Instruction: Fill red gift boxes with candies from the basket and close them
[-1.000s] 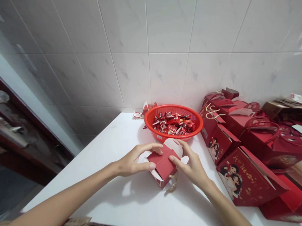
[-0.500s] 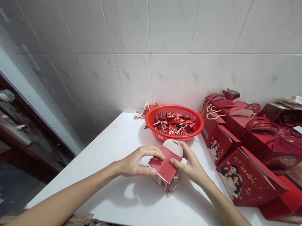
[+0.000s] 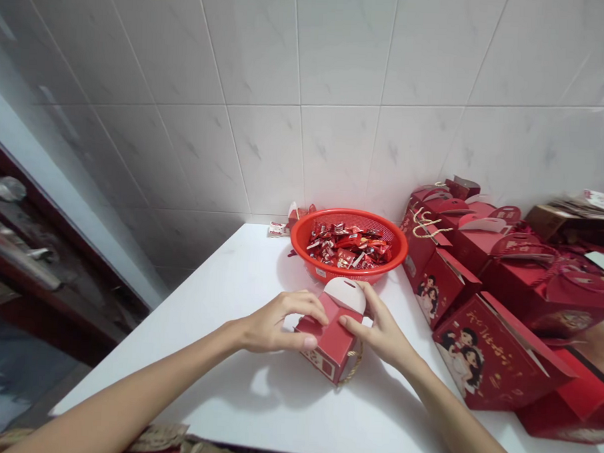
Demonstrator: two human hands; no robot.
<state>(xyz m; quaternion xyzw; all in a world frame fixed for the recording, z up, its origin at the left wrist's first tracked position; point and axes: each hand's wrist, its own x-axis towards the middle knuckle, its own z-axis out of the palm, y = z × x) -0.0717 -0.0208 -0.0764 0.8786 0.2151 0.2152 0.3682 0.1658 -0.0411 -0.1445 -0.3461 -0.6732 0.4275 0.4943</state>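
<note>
Left hand [image 3: 273, 327] and right hand [image 3: 386, 329] grip box [image 3: 335, 343] from opposite sides, presumably to steady it.

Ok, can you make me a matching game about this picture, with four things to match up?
Things:
1. small box
2. basket
3. twisted cord
4. tabletop

Clues:
A. gold, at the side of the box
B. white, underneath the basket
C. between the left hand and the right hand
D. red-orange, with shiny wrapped pieces inside

Right pairs: 1-C, 2-D, 3-A, 4-B.
</note>
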